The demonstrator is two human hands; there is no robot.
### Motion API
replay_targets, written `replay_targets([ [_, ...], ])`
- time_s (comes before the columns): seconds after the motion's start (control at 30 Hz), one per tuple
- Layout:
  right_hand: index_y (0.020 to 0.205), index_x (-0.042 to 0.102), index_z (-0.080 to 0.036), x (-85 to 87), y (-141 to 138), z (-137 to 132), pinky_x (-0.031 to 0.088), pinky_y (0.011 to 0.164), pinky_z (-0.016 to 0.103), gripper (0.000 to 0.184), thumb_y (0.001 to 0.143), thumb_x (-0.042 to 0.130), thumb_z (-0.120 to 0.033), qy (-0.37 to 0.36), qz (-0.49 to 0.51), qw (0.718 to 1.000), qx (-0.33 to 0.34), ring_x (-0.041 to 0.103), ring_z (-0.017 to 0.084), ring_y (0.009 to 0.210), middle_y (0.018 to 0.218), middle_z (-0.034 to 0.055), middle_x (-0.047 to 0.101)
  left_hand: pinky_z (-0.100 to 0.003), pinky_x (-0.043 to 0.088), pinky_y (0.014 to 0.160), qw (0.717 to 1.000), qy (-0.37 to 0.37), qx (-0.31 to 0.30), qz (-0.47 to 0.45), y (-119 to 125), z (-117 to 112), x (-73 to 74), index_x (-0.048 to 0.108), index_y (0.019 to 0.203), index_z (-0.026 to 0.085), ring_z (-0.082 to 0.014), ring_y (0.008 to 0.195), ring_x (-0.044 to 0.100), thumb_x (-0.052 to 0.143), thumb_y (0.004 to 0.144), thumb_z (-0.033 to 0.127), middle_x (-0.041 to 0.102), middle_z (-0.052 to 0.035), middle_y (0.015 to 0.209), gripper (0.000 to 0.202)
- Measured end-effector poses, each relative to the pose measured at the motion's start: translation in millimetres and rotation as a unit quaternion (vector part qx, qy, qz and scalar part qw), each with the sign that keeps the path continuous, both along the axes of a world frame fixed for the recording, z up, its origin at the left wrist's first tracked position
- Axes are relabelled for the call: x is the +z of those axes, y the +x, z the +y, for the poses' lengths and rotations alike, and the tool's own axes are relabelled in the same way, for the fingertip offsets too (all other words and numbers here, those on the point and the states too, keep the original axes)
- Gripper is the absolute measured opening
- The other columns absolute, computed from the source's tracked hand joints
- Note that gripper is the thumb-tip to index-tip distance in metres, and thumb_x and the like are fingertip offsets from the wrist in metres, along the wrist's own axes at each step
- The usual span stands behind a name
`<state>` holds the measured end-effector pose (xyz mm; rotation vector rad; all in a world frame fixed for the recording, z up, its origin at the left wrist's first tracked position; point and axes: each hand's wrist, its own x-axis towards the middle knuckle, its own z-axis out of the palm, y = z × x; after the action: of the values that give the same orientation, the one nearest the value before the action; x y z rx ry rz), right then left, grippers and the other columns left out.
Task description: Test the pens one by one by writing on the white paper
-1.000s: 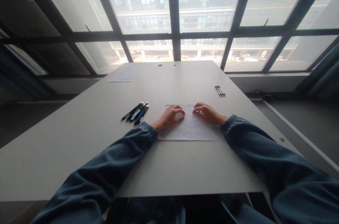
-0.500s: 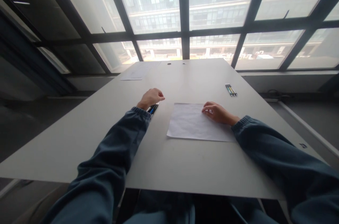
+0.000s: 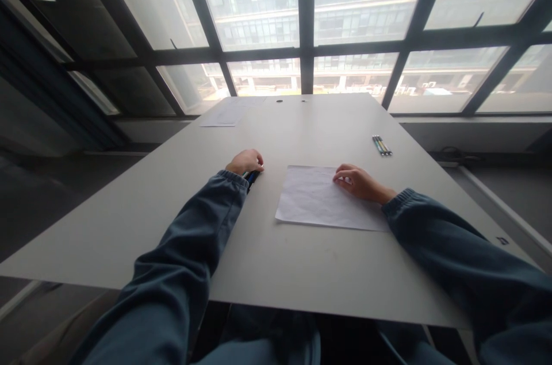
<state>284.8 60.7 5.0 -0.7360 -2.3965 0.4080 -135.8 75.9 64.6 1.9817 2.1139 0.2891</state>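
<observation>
A bunch of dark and blue pens [image 3: 253,180] lies on the white table, partly covered by my left hand [image 3: 246,161]. My left thumb and fingers close together at the upper ends of the pens, around one of them; the wrist hides the rest. On the right, a sheet of white paper [image 3: 308,195] lies flat but slightly wrinkled. My right hand [image 3: 359,182] rests on its upper right part, fingers curled and thumb drawn in against them. What is between those fingertips, if anything, is hidden.
Several slim pens or markers [image 3: 382,145] lie side by side at the table's right. Printed sheets [image 3: 222,116] lie at the far left corner. A dark round spot [image 3: 279,101] shows near the far edge of the table [image 3: 328,273], before large windows.
My left hand has lowered onto the pens, its fingertips now at their upper ends. My right hand stays on the paper. The whole view has shifted slightly.
</observation>
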Motion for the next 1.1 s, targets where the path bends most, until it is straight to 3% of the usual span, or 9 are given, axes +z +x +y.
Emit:
replay_targets([
  [0.27,0.094,0.077,-0.022,2.6,-1,-2,0.051,0.078,0.031,0.018,0.091,0.059,-0.023,-0.008,0.006,1.0,0.0,0.063,0.019,0.082,0.098,0.0082,0.069,-0.026,0.05,0.063,0.999,0.011,-0.029,-0.016,5,0,-6.8,0.075,0.062,0.021,-0.0199,0.062,0.064,0.085,0.052,0.025,0.07,-0.0051,0.064,0.015],
  [0.4,0.094,0.076,-0.022,2.2,-1,-2,0.051,0.079,0.03,0.019,0.092,0.058,-0.023,0.001,-0.001,1.0,-0.001,0.063,0.019,0.084,0.099,0.0081,0.069,-0.027,0.048,0.06,1.0,0.004,-0.004,-0.021,16,-5,-6.6,0.075,0.061,0.018,-0.0212,0.064,0.065,0.078,0.059,0.022,0.071,-0.0071,0.064,0.006],
  [0.6,0.095,0.076,-0.021,1.1,0,0,0.05,0.081,0.031,0.019,0.092,0.058,-0.02,0.008,0.0,1.0,0.005,0.064,0.019,0.087,0.1,0.0083,0.069,-0.026,0.044,0.056,0.997,-0.025,0.03,-0.068,29,-16,18.9,0.077,0.07,0.015,-0.019,0.063,0.063,0.076,0.063,0.028,0.071,-0.0056,0.066,0.015],
  [0.73,0.096,0.077,-0.022,-0.3,0,1,0.051,0.083,0.033,0.02,0.092,0.058,-0.02,0.007,0.002,1.0,0.009,0.064,0.02,0.089,0.1,0.0085,0.069,-0.026,0.039,0.055,0.986,0.002,-0.003,-0.165,38,-26,40.0,0.078,0.068,0.016,-0.0167,0.06,0.058,0.081,0.061,0.041,0.069,-0.005,0.064,0.026],
  [0.8,0.096,0.077,-0.022,-1.1,0,2,0.051,0.083,0.033,0.02,0.092,0.058,-0.02,0.007,0.004,1.0,0.008,0.064,0.02,0.088,0.1,0.0087,0.069,-0.026,0.039,0.056,0.965,0.007,-0.036,-0.259,45,-30,45.5,0.078,0.073,0.016,-0.0145,0.059,0.055,0.082,0.063,0.045,0.07,-0.0061,0.067,0.031],
  [0.9,0.096,0.077,-0.021,-1.9,0,2,0.051,0.081,0.032,0.019,0.092,0.058,-0.02,0.008,0.007,1.0,0.006,0.064,0.02,0.087,0.1,0.0086,0.069,-0.027,0.041,0.058,0.908,0.016,-0.071,-0.413,61,-34,45.5,0.077,0.081,0.014,-0.0125,0.06,0.054,0.085,0.064,0.048,0.072,-0.0105,0.077,0.039],
  [1.03,0.095,0.077,-0.021,-1.4,0,1,0.051,0.081,0.033,0.019,0.092,0.059,-0.02,0.014,0.009,1.0,0.006,0.064,0.02,0.087,0.099,0.0089,0.07,-0.027,0.048,0.068,0.826,0.06,-0.084,-0.554,86,-34,34.5,0.076,0.103,0.015,-0.0156,0.076,0.064,0.087,0.066,0.046,0.074,-0.0115,0.09,0.049],
  [1.1,0.096,0.077,-0.021,-0.7,0,0,0.051,0.08,0.033,0.018,0.093,0.058,-0.022,0.015,0.018,1.0,0.006,0.064,0.019,0.084,0.098,0.0087,0.07,-0.027,0.051,0.072,0.79,0.083,-0.074,-0.603,101,-34,25.6,0.077,0.097,0.013,-0.0152,0.078,0.064,0.089,0.066,0.044,0.073,-0.0115,0.091,0.046],
])
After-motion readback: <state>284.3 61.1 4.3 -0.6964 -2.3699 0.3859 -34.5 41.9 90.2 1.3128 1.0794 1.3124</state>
